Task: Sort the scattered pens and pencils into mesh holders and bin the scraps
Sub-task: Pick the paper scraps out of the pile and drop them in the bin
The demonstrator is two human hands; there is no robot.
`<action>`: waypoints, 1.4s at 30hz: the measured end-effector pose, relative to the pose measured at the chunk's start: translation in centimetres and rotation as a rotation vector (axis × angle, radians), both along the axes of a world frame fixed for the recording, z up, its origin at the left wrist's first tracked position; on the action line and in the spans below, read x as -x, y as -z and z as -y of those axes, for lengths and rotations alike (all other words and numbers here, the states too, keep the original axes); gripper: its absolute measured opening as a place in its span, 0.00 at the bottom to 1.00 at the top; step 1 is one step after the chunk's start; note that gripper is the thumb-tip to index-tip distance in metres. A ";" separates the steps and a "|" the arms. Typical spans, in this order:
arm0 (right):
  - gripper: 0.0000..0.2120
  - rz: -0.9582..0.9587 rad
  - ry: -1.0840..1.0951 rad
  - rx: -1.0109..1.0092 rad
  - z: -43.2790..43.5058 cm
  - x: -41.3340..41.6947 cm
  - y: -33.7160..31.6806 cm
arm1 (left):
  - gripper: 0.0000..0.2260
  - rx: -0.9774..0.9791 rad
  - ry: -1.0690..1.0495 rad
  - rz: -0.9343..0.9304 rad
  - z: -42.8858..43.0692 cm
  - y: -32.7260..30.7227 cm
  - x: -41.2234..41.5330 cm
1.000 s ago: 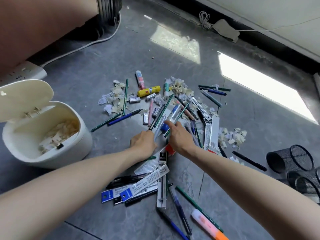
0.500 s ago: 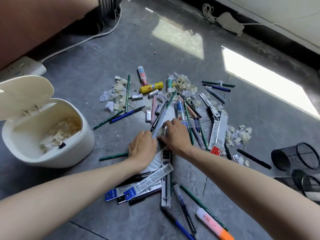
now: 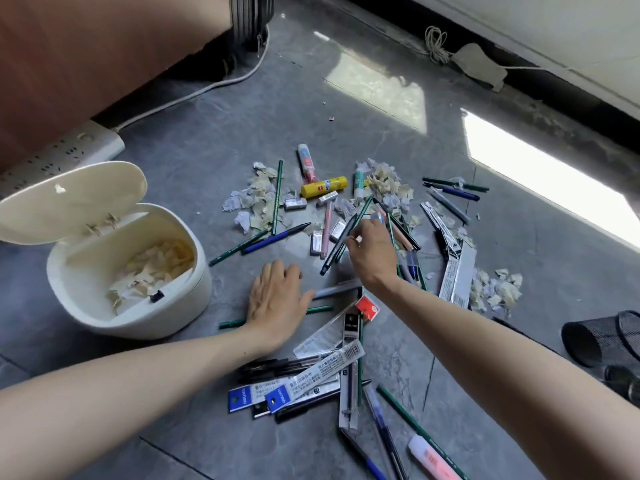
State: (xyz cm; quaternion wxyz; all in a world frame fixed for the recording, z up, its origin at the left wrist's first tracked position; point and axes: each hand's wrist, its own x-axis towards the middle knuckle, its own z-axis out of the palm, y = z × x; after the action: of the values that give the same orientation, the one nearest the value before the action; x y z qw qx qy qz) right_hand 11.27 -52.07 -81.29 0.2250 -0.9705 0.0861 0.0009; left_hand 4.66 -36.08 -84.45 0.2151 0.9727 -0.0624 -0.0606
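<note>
A grey tiled floor (image 3: 207, 140) with bright patches of sunlight runs back to a pale wall (image 3: 554, 36). A white power strip (image 3: 62, 154) lies at the left. A white bin (image 3: 138, 317) stands on the floor at left with its lid (image 3: 69, 202) tipped back and paper scraps (image 3: 152, 265) inside. Black mesh holders (image 3: 602, 341) lie on their sides at the right edge. Pens and pencils (image 3: 311, 379) are scattered between the bin and the holders, with loose scraps (image 3: 256, 202) among them. The left hand (image 3: 277, 299) rests palm down over a green pencil (image 3: 318, 310), fingers (image 3: 272, 277) straight and spread. The right hand (image 3: 372, 252) curls its fingers to pinch a dark pen (image 3: 334, 252), held at a slant.
</note>
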 end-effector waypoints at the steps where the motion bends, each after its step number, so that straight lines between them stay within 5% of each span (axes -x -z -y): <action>1: 0.06 -0.011 -0.058 0.005 -0.4 -0.3 0.1 | 0.13 -0.009 -0.020 0.030 0.0 0.1 -0.7; 7: 0.05 -0.090 -0.274 0.018 -3.3 -0.7 1.1 | 0.19 -0.151 -0.166 0.060 -1.1 1.2 -4.9; 13: 0.06 -0.098 -0.142 0.018 -2.6 -1.7 1.4 | 0.04 -0.122 -0.122 0.160 -0.8 1.5 -2.8; 16: 0.04 -0.081 -0.090 -0.005 -2.7 -2.6 1.3 | 0.04 -0.101 -0.233 0.244 -0.9 1.1 -4.2; 21: 0.14 -0.224 -0.128 -0.046 -3.9 -3.2 2.1 | 0.11 -0.080 -0.503 -0.001 -1.5 0.5 -5.8; 33: 0.07 -0.398 -0.125 0.036 -1.7 -4.9 3.1 | 0.09 0.098 -0.117 0.008 0.6 0.4 -1.2; 39: 0.03 -0.172 -0.111 0.024 -0.2 -3.4 2.8 | 0.19 0.039 -0.099 0.050 0.2 1.6 -4.3; 42: 0.03 -0.121 -0.186 -0.089 -0.5 -3.3 1.6 | 0.19 0.201 0.042 0.034 0.5 1.9 -3.8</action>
State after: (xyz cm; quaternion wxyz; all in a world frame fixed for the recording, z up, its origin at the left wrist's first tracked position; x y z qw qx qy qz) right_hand 14.58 -51.53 -82.86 0.2614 -0.9615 0.0090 0.0841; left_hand 8.42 -36.53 -86.30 0.3090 0.9457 -0.0921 -0.0418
